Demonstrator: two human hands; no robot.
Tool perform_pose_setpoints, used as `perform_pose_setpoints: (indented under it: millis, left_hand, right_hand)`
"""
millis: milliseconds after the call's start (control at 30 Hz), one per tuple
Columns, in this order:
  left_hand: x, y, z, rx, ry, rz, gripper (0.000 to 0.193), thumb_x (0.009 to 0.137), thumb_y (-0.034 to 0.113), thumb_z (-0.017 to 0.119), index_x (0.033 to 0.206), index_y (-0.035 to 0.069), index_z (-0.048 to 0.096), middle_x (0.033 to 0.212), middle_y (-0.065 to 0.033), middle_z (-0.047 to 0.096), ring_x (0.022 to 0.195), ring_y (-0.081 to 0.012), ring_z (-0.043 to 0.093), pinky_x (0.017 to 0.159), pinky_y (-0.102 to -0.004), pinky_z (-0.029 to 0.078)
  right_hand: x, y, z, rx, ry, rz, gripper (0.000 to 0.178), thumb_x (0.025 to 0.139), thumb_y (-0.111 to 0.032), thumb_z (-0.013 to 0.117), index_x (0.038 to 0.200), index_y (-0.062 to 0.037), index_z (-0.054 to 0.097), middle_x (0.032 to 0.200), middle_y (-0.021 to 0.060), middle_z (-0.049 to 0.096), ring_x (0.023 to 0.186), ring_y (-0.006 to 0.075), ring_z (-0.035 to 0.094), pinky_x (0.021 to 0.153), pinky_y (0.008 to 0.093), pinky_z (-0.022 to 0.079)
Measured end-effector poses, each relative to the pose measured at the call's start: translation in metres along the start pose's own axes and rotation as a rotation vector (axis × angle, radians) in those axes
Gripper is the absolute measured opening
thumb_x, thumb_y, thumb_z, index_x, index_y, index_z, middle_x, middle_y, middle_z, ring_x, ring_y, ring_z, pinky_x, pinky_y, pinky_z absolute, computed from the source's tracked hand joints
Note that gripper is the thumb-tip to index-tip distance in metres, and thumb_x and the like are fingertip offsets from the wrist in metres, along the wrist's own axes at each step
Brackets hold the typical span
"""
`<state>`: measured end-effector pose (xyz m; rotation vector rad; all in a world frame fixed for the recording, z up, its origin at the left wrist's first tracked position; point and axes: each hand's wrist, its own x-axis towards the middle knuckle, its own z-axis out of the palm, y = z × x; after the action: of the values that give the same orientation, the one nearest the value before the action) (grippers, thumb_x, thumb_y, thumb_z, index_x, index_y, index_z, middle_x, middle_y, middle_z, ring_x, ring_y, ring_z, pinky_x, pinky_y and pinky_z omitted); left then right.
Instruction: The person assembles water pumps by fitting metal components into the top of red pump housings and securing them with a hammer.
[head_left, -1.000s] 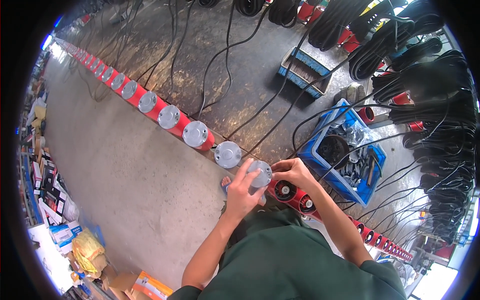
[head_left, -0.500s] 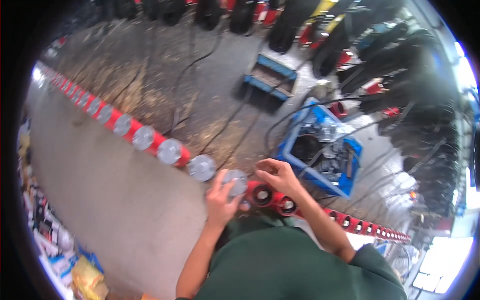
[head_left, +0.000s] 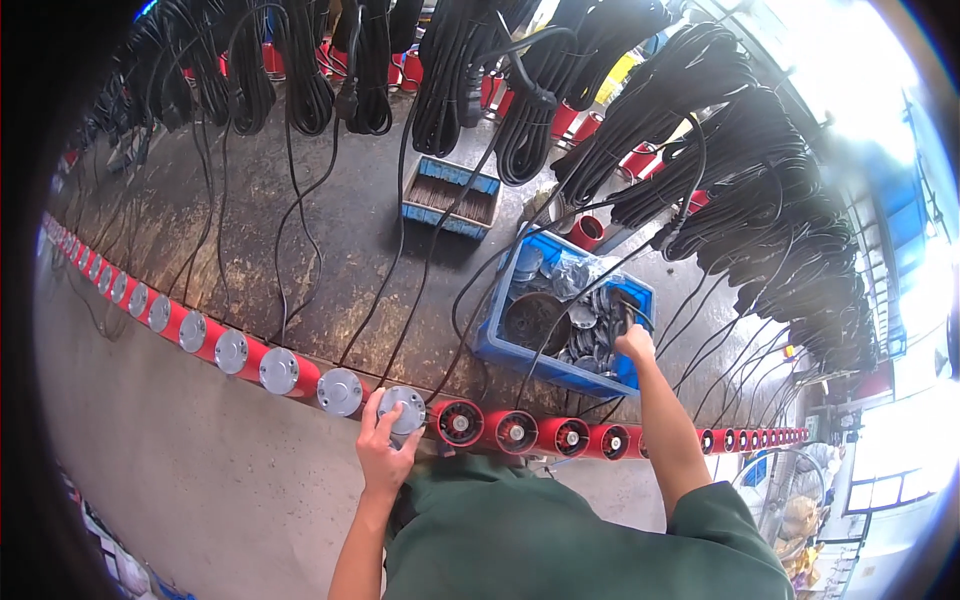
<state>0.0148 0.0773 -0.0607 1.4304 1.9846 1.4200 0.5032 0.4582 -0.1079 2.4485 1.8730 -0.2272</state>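
Note:
My left hand (head_left: 384, 450) grips the edges of a round silver metal cap (head_left: 401, 408) with thumb and fingers. That cap sits on the end of a red cylinder in a long row along the table's near edge. To its left, several more cylinders wear the same caps; the nearest is a capped one (head_left: 340, 391). On the right, open red cylinders (head_left: 460, 423) show dark insides with a pale centre. My right hand (head_left: 635, 343) reaches into the right side of a blue crate (head_left: 535, 368), its fingers closed on something I cannot make out. Loose metal caps (head_left: 590, 345) fill part of the crate.
Black cable bundles (head_left: 440, 90) hang along the far side, their cords running across the worn table (head_left: 330, 220) to the cylinders. A small blue box (head_left: 450, 195) of thin brownish pieces stands left of the crate. A dark round bowl (head_left: 535, 322) lies inside the crate.
My right hand has moved from beside the cap to the crate and closed there. My left hand stays at the cap, which now rests in line with the row. The view has turned.

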Motion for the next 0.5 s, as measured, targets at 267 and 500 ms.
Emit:
perform_pose_setpoints:
  millis: [267, 500]
  left_hand:
    - [0.0, -0.001, 0.002, -0.026, 0.011, 0.024, 0.097, 0.075, 0.02, 0.097, 0.155, -0.002, 0.047, 0.154, -0.0274, 0.052, 0.143, -0.0453, 0.053, 0.121, -0.0516, 0.043]
    - [-0.003, -0.018, 0.019, -0.296, 0.027, -0.145, 0.107, 0.072, 0.037, 0.103, 0.154, -0.001, 0.047, 0.147, -0.0213, 0.058, 0.135, -0.0366, 0.061, 0.116, -0.046, 0.048]
  right_hand:
    - [-0.09, -0.021, -0.015, 0.333, 0.43, 0.173, 0.053, 0.097, -0.047, 0.076, 0.116, 0.0014, 0.068, 0.105, 0.0298, 0.076, 0.104, 0.052, 0.073, 0.092, 0.0589, 0.055]
    - [-0.252, -0.084, -0.054, 1.347, 0.095, -0.185, 0.026, 0.112, -0.025, 0.065, 0.094, -0.008, 0.057, 0.074, -0.0023, 0.054, 0.063, 0.0084, 0.05, 0.058, 0.028, 0.041]
